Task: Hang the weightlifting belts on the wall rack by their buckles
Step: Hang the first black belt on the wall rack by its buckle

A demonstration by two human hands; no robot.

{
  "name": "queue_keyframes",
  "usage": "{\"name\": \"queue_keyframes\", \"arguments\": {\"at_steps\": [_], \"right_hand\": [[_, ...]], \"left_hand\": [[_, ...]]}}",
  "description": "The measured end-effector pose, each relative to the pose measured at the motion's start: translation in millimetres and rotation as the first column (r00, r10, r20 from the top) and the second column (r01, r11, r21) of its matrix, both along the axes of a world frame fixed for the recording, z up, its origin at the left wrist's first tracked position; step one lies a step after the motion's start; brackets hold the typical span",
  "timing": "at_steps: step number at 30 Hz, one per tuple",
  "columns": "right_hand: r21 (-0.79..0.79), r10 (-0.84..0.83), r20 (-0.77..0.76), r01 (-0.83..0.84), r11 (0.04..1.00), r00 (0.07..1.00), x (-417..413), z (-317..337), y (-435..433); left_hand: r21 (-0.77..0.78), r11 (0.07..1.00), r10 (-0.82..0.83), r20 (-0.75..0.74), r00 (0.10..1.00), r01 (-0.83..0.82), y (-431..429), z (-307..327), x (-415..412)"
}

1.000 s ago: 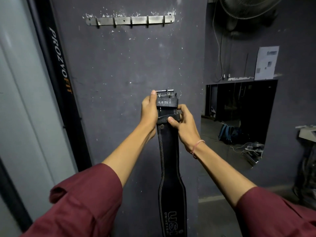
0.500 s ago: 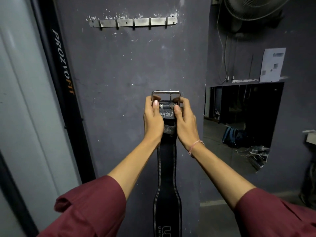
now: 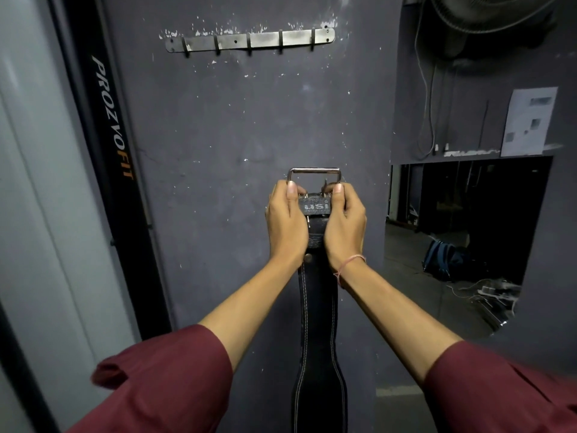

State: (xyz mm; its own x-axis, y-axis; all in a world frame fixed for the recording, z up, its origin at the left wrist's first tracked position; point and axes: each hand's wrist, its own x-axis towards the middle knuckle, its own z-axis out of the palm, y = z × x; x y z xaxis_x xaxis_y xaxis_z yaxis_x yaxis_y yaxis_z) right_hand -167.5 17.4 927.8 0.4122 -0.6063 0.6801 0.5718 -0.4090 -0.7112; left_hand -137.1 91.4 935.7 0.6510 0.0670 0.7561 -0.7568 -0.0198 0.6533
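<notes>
- A black post (image 3: 114, 126) is standing at the left.
- The rack (image 3: 249, 41) is sitting high on the wall.
- The left hand (image 3: 285, 223) is gripping the belt (image 3: 318, 323) just under its buckle (image 3: 313, 171).
- The belt is hanging down between the forearms, well below the rack (buckle on top).
- The right hand (image 3: 345, 225) is gripping the opposite edge.
</notes>
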Motion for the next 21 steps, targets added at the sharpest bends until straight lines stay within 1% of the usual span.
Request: {"name": "queue_keyframes", "arguments": {"at_steps": [3, 9, 14, 17, 21], "right_hand": [[-0.012, -0.059, -0.052, 0.058, 0.998, 0.997, 19, 12, -4], [-0.042, -0.184, 0.004, 0.184, 0.982, 0.983, 64, 50, -6], [-0.080, -0.201, 0.103, 0.209, 0.975, 0.974, 103, 97, -11], [-0.084, -0.198, 0.130, 0.210, 0.974, 0.972, 127, 130, -19], [-0.082, -0.176, 0.158, 0.190, 0.978, 0.972, 162, 175, -40]], "left_hand": [[-0.029, 0.999, 0.017, -0.003, 1.000, -0.017, -6, 10, 22], [-0.056, 0.998, -0.021, 0.107, 0.994, 0.027, -6, 43, 71], [-0.074, 0.995, -0.047, 0.152, 0.987, 0.059, -8, 90, 114], [-0.074, 0.996, -0.043, 0.150, 0.988, 0.054, -16, 126, 137], [-0.055, 0.997, -0.041, 0.189, 0.981, 0.053, -34, 172, 175]]}}
